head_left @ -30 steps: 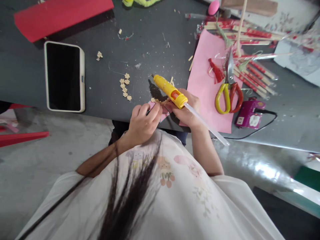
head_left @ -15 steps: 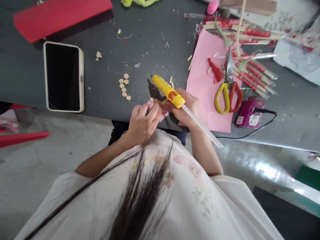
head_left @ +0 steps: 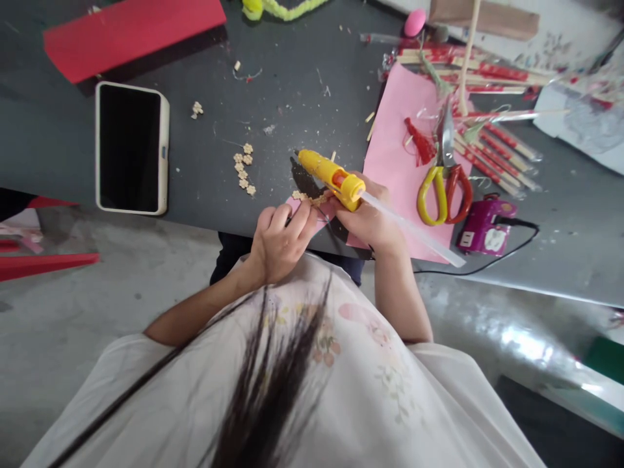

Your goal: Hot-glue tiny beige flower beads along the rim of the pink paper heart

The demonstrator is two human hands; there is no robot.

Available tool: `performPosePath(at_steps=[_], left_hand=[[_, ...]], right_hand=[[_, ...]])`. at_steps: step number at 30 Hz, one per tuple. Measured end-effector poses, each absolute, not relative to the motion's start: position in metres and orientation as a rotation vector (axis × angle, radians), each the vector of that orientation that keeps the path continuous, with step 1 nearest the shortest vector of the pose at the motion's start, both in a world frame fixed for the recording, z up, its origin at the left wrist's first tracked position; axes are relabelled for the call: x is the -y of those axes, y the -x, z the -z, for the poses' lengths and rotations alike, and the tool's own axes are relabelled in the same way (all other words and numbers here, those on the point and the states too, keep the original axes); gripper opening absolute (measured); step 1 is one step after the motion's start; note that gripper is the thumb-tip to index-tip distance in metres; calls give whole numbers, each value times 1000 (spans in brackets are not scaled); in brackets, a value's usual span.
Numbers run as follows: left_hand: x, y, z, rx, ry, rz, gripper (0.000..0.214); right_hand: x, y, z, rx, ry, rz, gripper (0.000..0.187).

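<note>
In my right hand (head_left: 371, 218) is a yellow hot glue gun (head_left: 322, 165), its nozzle pointing left over the table and a long clear glue stick (head_left: 414, 227) sticking out of its back. My left hand (head_left: 283, 237) rests at the table's front edge, its bent fingers closed on a small pink paper piece (head_left: 319, 221). Along the top of that paper runs a row of small tan flower-shaped pieces (head_left: 305, 197), partly hidden by the fingers and the gun. More tan flower pieces (head_left: 242, 170) lie in a curve left of the nozzle.
A phone in a white case (head_left: 131, 149) lies at the left, below a red folded card (head_left: 136, 36). To the right, scissors (head_left: 445, 169) and a red tassel (head_left: 419, 142) lie on pink paper (head_left: 390, 110). Near them are a purple plug box (head_left: 487, 224) and wrapped chopsticks (head_left: 507, 153).
The back of the glue gun and its glue stick have swung slightly right and up. My left hand has hardly moved. The view has shifted a little.
</note>
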State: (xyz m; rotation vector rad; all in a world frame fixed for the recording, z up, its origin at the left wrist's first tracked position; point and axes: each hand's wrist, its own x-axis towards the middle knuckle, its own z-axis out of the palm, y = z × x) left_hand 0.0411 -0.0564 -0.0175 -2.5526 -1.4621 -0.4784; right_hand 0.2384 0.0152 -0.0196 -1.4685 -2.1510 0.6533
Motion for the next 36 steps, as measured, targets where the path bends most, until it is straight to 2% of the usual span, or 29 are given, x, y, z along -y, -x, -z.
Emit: performPosePath(at_steps=[11, 20, 27, 36], left_hand=[[55, -43, 14, 1430, 2522, 500, 33], [56, -42, 14, 1439, 2509, 440, 31], [56, -40, 13, 1430, 2510, 476, 29], [57, -38, 18, 1470, 2552, 513, 33]], right_hand=[[-14, -240, 19, 2135, 1466, -704, 31], [-11, -237, 11, 2155, 1455, -674, 21], [-8, -234, 12, 2126, 1458, -720, 25], [-6, -235, 29, 2163, 1417, -624, 31]])
